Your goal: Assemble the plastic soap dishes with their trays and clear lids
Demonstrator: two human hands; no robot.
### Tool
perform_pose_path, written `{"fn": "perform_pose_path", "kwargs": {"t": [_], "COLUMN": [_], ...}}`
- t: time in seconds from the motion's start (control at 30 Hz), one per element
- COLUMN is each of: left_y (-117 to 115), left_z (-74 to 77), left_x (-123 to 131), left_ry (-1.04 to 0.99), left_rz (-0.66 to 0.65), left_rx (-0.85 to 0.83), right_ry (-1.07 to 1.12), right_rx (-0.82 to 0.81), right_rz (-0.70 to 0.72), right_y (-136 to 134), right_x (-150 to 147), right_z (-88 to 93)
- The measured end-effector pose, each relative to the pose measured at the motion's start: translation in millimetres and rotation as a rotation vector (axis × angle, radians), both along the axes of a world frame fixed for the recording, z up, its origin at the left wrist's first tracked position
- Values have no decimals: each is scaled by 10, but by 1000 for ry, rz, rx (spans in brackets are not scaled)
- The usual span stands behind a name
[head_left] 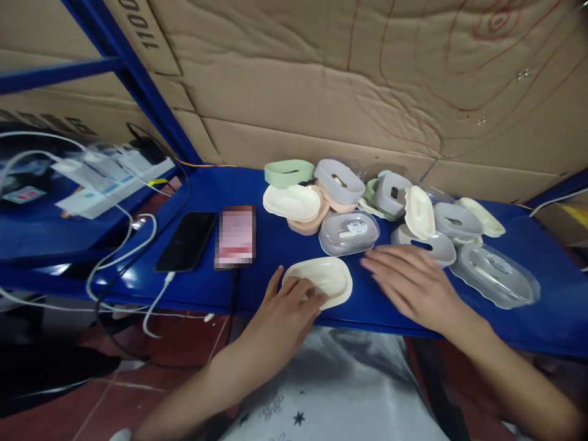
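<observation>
A cream oval soap dish lies near the front edge of the blue table. My left hand is over its near left side, with curled fingers and thumb closing on the rim; the little finger stands apart. My right hand is palm down to the right, fingers stretched out and holding nothing visible. Just beyond its fingertips sits a grey soap box with a clear lid. A grey slotted tray is partly hidden behind that hand, and another clear-lidded soap box lies farther right.
Soap box parts crowd the back, including a green ring, a cream dish and a grey slotted piece. Two phones, one black and one lit, lie left. A power strip trails cables. Cardboard stands behind.
</observation>
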State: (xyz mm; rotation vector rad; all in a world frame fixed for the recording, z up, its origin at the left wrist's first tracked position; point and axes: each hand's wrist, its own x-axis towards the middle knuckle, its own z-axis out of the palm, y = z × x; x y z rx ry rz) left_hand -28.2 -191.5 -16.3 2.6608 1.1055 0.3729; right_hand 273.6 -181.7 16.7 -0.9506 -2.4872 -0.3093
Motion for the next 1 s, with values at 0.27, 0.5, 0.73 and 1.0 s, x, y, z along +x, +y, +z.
{"fn": "perform_pose_path", "kwargs": {"t": [0.27, 0.5, 0.73, 1.0], "left_y": [67, 79, 84, 89], "left_z": [7, -5, -69, -106], "left_x": [-75, -79, -75, -40], "left_ry": [-46, -54, -25, 17], "left_rz": [-22, -34, 38, 101], "left_rx": [-25, -11, 73, 156], "right_ry": [-207, -137, 56, 91], "right_rx": [-140, -195, -239, -287], "right_rz": [-165, -103, 21, -254], "right_y": [1227, 1153, -327, -1027], "right_x": [-1321, -1280, -211, 452], "right_z": [-16, 144, 231, -517]}}
